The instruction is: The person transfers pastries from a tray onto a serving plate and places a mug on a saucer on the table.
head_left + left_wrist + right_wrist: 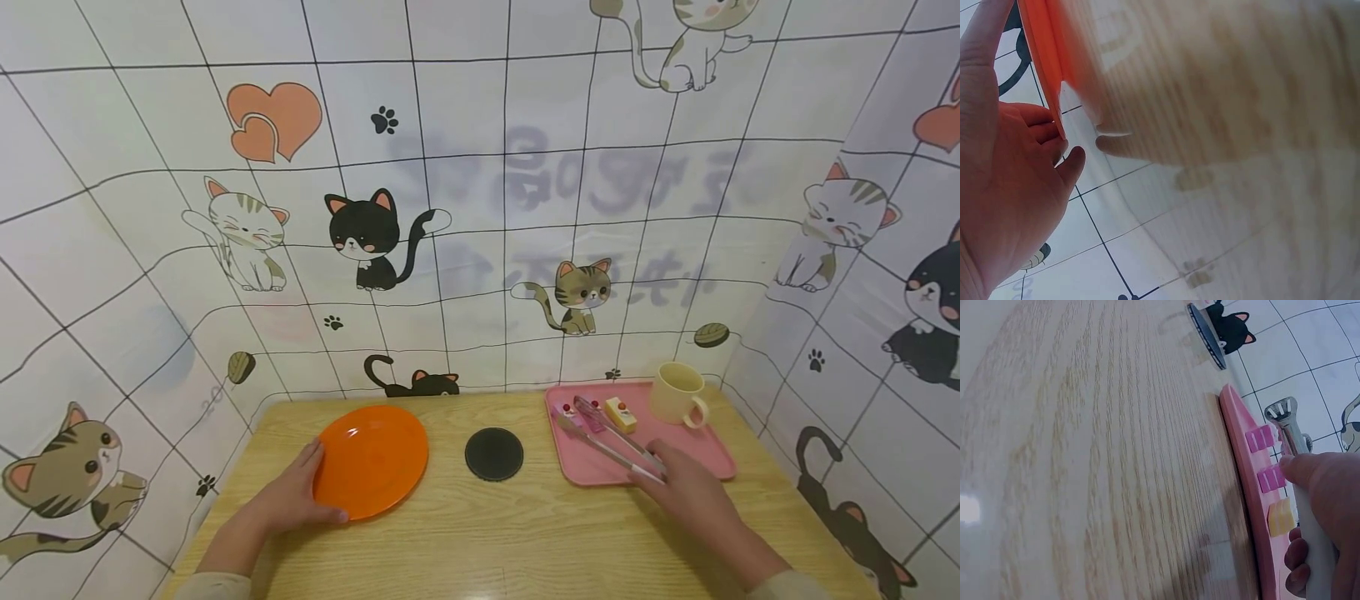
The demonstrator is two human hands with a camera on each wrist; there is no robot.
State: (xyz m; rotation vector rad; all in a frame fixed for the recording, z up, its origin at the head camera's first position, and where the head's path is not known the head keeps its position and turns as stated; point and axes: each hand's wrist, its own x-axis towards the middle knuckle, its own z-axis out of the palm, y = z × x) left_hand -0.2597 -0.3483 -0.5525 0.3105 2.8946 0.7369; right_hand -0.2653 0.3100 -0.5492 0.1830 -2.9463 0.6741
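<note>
An orange plate (378, 458) lies on the left of the table. My left hand (291, 493) cups its near left rim, the thumb along the front edge and the fingers along the left side. My right hand (693, 492) grips metal tongs (611, 450) with white handles, their arms spread apart over a pink tray (697, 454). Below the tong tips stand two pink-purple cake slices (1260, 439) with red toppings. Beside them is a yellow cake slice (621, 414). In the right wrist view, a slotted tong tip shows beyond my right thumb.
A cream mug (677, 392) stands at the tray's back right, its handle facing forward. Between plate and tray lies a round black coaster (494, 454). Cat-patterned sheeting (465, 308) encloses the back and sides of the wooden table (465, 542).
</note>
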